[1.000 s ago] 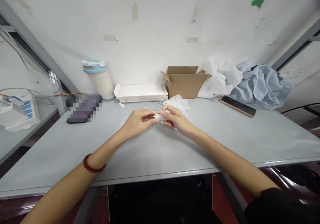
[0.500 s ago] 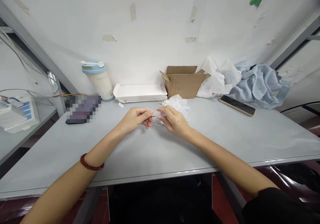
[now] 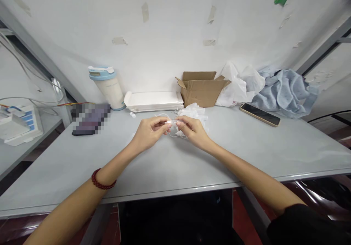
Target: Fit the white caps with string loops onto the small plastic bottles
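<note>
Above the middle of the table, my left hand (image 3: 149, 132) pinches one end of a small clear-and-white piece (image 3: 173, 121) between thumb and fingers. The fingertips of my right hand (image 3: 194, 131) are closed on its other end. The piece is too small and too covered by fingers for its kind to show. A thin white cord (image 3: 163, 115) arcs behind my left fingers, and another loop hangs below the hands. Just behind my right hand lies a pile of clear and white small items (image 3: 193, 110), partly hidden by it.
A stack of flat white boxes (image 3: 153, 100) and an open cardboard box (image 3: 203, 93) stand along the wall. A cup (image 3: 108, 90) and a blurred dark object (image 3: 91, 119) sit left. Rightward are a white plastic bag (image 3: 238, 84), a phone (image 3: 260, 115) and blue cloth (image 3: 287, 91).
My left hand has turned slightly and shifted, with its fingers closer to the right ones. The white cord now shows behind the left fingers. The right fingers have moved a little along the piece.
</note>
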{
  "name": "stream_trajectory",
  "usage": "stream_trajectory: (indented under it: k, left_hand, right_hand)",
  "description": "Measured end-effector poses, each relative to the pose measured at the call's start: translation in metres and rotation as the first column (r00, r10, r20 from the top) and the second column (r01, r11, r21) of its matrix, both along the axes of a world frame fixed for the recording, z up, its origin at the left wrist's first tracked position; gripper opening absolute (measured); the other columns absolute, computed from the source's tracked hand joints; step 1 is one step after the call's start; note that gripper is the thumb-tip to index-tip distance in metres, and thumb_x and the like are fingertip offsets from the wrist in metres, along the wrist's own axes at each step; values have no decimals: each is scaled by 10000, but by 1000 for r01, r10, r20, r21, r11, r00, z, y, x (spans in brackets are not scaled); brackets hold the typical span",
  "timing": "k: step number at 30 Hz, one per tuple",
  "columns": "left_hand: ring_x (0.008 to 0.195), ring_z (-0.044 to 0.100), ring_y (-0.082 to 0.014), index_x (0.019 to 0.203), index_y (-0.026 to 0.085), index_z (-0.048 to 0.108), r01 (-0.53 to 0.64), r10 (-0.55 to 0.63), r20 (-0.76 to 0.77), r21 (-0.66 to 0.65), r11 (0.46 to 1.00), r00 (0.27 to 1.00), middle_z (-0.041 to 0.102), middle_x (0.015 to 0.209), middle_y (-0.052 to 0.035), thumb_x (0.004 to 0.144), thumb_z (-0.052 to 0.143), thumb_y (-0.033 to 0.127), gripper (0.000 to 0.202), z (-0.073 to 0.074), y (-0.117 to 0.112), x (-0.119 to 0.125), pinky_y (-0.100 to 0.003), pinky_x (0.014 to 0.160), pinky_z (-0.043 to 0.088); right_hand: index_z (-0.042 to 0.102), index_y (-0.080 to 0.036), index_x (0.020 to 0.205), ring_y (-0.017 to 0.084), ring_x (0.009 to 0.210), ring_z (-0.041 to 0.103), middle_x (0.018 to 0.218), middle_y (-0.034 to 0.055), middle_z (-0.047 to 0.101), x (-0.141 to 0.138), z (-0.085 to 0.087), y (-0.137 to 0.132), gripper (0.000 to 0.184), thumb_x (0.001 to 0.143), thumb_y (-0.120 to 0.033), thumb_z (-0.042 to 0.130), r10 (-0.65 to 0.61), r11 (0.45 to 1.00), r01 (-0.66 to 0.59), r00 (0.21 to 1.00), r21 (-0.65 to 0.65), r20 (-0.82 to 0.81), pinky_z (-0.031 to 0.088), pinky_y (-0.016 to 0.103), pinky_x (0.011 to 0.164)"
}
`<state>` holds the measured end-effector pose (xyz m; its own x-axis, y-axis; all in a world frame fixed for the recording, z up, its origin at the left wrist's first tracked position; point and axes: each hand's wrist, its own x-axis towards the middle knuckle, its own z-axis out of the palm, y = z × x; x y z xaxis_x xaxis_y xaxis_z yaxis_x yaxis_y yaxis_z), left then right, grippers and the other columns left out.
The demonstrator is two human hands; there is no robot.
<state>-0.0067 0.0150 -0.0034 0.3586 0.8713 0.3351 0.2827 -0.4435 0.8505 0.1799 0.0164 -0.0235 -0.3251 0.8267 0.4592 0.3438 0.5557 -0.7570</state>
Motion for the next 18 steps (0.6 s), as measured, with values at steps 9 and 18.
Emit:
stream_trajectory:
  k: [9,18]
  left_hand:
    - [586,637,-149,688,122,647,78,-86,-19,-272,959,996,663,678,-57,888,502,476,431,3,6,-4,-279,607,541]
    - [510,582,-114,564,142,576,75,-93,-89,-185,980,992,611,588,-21,899,481,470,479,4,3,-4,-236,549,480]
  right_hand:
    - [556,-179,1052,185,810,567,872,86,619,-1,-14,4,162,935,-231,457,-96,883,39,991,468,98,489,314,682]
    - [568,-161,1030,175,736,547,794,71,604,-1,-15,4,188,945,-274,444,-91,868,19,988,496,122,467,308,659]
